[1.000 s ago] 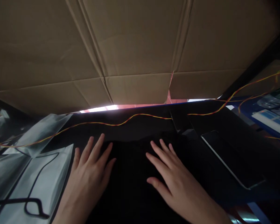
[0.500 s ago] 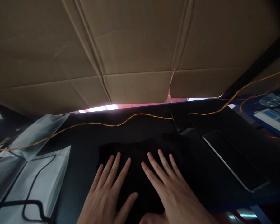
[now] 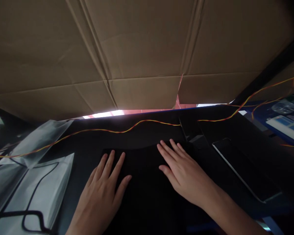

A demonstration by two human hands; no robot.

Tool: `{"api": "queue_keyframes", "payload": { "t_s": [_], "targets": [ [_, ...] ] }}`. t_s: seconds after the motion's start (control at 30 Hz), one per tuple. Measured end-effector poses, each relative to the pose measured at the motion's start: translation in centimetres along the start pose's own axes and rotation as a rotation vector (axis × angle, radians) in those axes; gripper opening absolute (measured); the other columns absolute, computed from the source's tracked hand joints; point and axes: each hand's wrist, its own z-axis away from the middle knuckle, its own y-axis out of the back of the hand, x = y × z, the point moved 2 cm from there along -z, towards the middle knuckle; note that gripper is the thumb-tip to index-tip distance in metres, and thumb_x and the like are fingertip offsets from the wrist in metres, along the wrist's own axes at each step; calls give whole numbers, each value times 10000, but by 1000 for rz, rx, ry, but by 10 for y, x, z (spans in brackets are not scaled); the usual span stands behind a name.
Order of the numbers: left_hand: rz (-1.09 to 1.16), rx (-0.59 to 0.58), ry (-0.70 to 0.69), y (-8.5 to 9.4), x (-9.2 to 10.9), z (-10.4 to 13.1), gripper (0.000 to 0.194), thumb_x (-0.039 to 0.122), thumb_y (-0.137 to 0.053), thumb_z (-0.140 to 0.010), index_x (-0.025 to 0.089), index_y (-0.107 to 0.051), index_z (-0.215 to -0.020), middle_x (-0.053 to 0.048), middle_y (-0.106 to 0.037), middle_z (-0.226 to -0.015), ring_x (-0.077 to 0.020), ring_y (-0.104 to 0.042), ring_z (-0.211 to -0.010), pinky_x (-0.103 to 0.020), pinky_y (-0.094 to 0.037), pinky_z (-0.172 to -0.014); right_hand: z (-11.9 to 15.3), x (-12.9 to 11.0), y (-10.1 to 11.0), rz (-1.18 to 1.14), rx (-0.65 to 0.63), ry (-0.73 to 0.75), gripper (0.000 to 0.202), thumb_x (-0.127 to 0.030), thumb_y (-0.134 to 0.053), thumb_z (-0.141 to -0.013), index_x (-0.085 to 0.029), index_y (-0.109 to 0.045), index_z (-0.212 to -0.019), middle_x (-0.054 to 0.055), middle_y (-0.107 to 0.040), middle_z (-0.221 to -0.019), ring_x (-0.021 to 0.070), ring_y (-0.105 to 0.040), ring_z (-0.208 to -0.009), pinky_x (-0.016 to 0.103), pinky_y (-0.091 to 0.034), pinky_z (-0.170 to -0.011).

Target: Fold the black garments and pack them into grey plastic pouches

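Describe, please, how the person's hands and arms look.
The left hand and right hand are bare, without gloves or visible rings; the fingers are slender. The right forearm shows no sleeve, watch or bracelet. Little of the left arm is in view.

Black cloth (image 3: 147, 189), black tabletop (image 3: 88, 143), brown cardboard (image 3: 142, 49), red-and-yellow twisted wire (image 3: 147, 120), milky-white plastic bags (image 3: 50, 182)

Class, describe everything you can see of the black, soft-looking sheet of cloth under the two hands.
The black, soft-looking sheet of cloth lies spread, apparently flat, on the dark tabletop. It looks plain and matte; the dim light hides any weave or seam. Its far edge curves slightly, short of the twisted red-and-yellow wire; its near edge cannot be made out. The bare left hand and bare right hand, palms down, appear to rest towards its two sides.
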Motion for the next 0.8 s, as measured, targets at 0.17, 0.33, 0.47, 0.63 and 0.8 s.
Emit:
{"api": "queue_keyframes", "payload": {
  "t_s": [0.17,0.33,0.47,0.63,0.8],
  "targets": [
    [9,10,13,-3,-2,3,711,577,-348,-1142,267,-255,-1776,-166,-399,-1784,-441,-427,-1620,-662,-573,-1114,10,18,-3,65,78,-45,625,-447,-404,-1175,-183,-367,-1740,80,-382,-1779,322,-320,-1666,601,-363,-1340],
    [15,-18,15,6,-10,-8,682,606,-405,-1120,214,-505,-1668,-188,-552,-1682,-459,-546,-1532,-647,-598,-1083,3,24,4,159,96,17,557,-351,-420,-1168,-125,-480,-1674,93,-514,-1712,286,-449,-1615,522,-449,-1295],
    [55,1,57,26,-25,-30,558,492,-376,-1137,196,-702,-1479,-146,-708,-1524,-390,-723,-1298,-568,-622,-1035,-14,33,30,198,156,-22,446,-213,-455,-1132,-157,-650,-1529,124,-624,-1625,352,-554,-1513,602,-518,-1156],
    [-81,-43,113,39,-38,-55,494,304,-363,-1107,230,-726,-1434,-133,-750,-1447,-431,-704,-1228,-555,-583,-832,-37,44,47,190,131,-2,110,-183,-756,-961,-235,-794,-1050,91,-797,-1317,359,-702,-1206,530,-545,-946],
    [-75,30,102,57,-37,-54,402,339,-405,-1130,273,-799,-1177,-74,-797,-1135,-373,-711,-1024,-578,-548,-925,-33,36,58,150,238,5,236,-54,-614,-976,-233,-685,-1113,36,-779,-1050,240,-703,-940,403,-488,-835]
  ]
}}
